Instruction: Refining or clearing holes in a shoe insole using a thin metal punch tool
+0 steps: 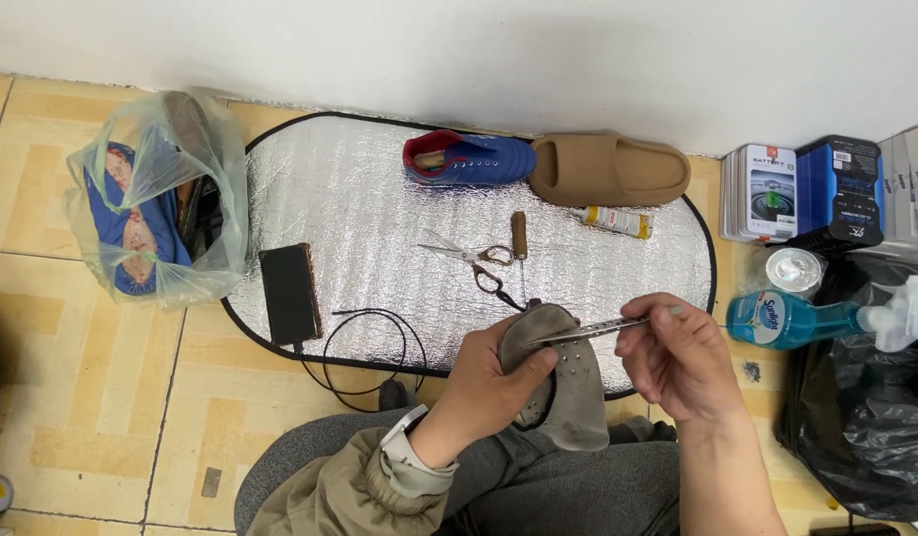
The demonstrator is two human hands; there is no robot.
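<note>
I have the grey shoe (563, 382) propped on my lap, at about six o'clock in my view, with its upper turned toward me. My left hand (494, 382) is wrapped around it, thumb pressed on the upper to steady it. My right hand (682, 357) pinches a thin metal tool (593, 331) between thumb and fingers, its tip lying on the shoe's top edge. I judge I am mid-way through working that tip into the upper; the next move calls for a firm hold and a controlled push clear of my thumb. Out at twelve o'clock, on the silver mat (379, 199) on the floor, lie scissors (469, 254), a wooden-handled awl (519, 236) and a blue shoe (469, 159).
</note>
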